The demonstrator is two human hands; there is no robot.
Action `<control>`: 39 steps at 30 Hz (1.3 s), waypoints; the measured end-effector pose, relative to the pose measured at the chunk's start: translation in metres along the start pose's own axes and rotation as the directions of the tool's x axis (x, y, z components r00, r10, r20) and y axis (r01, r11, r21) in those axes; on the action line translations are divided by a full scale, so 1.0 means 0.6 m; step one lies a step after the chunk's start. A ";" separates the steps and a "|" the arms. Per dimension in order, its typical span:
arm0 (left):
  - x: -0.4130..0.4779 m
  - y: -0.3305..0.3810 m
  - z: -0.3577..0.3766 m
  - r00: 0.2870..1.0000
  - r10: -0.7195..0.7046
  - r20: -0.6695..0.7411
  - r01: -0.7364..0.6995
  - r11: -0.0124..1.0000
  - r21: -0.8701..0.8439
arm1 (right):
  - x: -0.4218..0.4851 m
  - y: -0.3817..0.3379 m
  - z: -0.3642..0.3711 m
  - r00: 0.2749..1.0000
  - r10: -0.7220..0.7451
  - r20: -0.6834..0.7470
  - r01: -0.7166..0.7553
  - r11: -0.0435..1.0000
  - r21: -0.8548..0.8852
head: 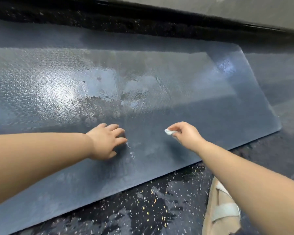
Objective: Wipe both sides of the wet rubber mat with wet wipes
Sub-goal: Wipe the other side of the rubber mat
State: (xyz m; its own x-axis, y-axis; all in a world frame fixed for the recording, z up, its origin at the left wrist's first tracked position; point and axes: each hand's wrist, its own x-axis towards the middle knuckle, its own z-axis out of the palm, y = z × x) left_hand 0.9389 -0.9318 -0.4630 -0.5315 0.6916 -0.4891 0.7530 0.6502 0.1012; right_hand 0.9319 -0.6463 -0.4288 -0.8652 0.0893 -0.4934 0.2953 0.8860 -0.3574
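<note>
A large dark grey rubber mat (185,99) lies flat on the floor and fills most of the view. Its middle and left part shine with water and small puddles. My left hand (105,141) rests on the mat near its front edge, fingers spread and slightly bent. My right hand (185,134) hovers just above the mat to the right and pinches a small crumpled white wet wipe (170,131) between thumb and fingertips. A thin streak of water lies on the mat between the two hands.
The mat lies on a black floor (159,209) speckled with yellow and white flecks, wet in patches. A beige shoe with a pale strap (222,211) stands at the lower right. A dark skirting and grey wall (210,7) run along the far side.
</note>
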 end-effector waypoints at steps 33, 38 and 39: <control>-0.030 0.001 0.128 0.972 -0.129 -0.195 0.100 0.984 -0.150 | -0.040 -0.011 0.159 0.784 0.478 -0.396 -0.235 0.819 0.523; -0.030 0.001 0.128 0.971 -0.126 -0.203 0.098 0.985 -0.143 | -0.151 -0.113 0.285 0.935 0.212 -0.285 -0.021 0.834 0.552; -0.030 0.002 0.128 0.971 -0.126 -0.204 0.098 0.985 -0.142 | -0.164 -0.117 0.293 0.966 0.141 -0.215 -0.006 0.846 0.533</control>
State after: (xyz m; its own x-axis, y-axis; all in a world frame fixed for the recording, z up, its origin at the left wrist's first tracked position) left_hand 0.9789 -0.9677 -0.5204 -0.6902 0.6535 -0.3107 0.6343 0.7531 0.1748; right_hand 1.0679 -0.7976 -0.4946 -0.8813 0.3093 -0.3572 0.4706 0.5072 -0.7220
